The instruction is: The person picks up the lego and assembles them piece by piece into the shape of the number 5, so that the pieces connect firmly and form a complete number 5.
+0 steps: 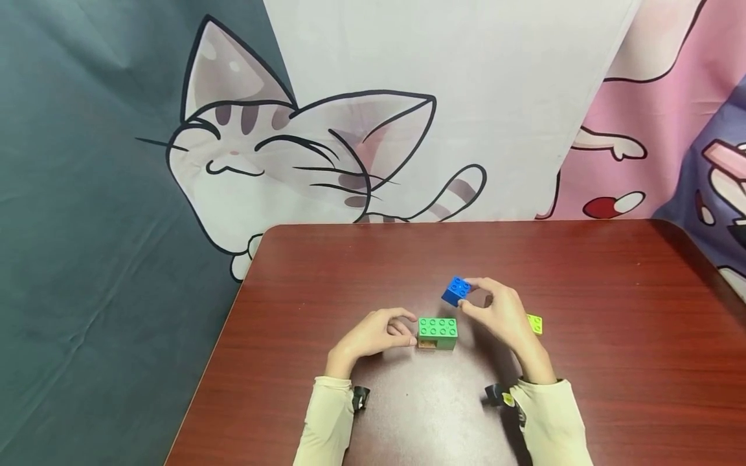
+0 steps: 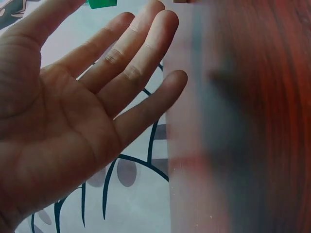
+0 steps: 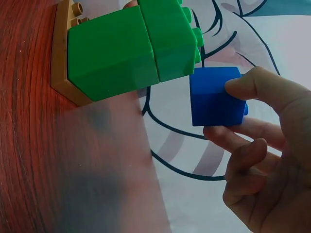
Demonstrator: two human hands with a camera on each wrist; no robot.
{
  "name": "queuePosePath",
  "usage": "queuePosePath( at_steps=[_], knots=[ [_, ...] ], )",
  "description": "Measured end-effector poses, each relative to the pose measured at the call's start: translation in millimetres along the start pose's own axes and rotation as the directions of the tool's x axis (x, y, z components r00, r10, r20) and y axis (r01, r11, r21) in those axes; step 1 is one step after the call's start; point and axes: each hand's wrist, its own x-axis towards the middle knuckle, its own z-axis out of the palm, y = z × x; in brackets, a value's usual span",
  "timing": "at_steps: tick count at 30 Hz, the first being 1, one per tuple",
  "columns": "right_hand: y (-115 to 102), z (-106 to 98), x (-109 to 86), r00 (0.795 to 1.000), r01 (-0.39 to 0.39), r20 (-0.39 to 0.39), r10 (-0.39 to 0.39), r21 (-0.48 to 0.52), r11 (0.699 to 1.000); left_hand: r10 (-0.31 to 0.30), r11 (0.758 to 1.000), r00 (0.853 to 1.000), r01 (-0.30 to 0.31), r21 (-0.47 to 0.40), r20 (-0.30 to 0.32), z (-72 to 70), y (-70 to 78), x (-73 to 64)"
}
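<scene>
just above and right of the green stack, the right hand pinches the blue block; left of the stack, the left hand has fingers parted. likely light, stiff, slick plastic: best gripped by flat sides, studs free.

Near the green stack is a blue brick; rightward, a seemingly lime brick; beneath, a red-brown, streaked table.

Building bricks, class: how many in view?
5: blue brick in right hand; upper green brick, lower green brick, tan brick stacked beside left hand; lime brick partly behind right hand. Others may be hidden.
</scene>
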Motion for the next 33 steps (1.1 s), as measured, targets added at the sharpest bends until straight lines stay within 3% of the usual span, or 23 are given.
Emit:
queuePosePath(
  at_steps=[6, 11, 18, 24, 33],
  knots=[
    [-5, 0, 0.6, 0.999, 0.004, 0.041, -0.007, 0.060, 0.998, 0.018, 1.000, 1.000, -0.019, -0.014, -0.019, -1.0, 6.3, -2.6],
    [-9, 0, 1.2, 0.997, 0.008, 0.079, -0.018, 0.122, 0.993, 0.043, 0.992, 0.999, -0.043, -0.123, -0.004, -1.6, 8.8, -3.1],
    [-15, -1, 0.0, 0.989, 0.062, 0.126, -0.083, 0.159, 0.985, 0.004, 0.994, 1.000, -0.005, -0.112, -0.013, 2.7, 7.3, 1.6],
    [-18, -4, -0.8, 0.981, 0.070, 0.165, -0.098, 0.168, 0.983, 0.027, 0.967, 1.000, -0.023, -0.253, 0.014, 5.1, 7.9, 4.1],
    [-21, -5, -2.3, 0.965, 0.086, 0.230, -0.129, 0.187, 0.979, 0.046, 0.956, 0.998, -0.030, -0.293, 0.048, 5.1, 9.5, 4.6]
  ],
)
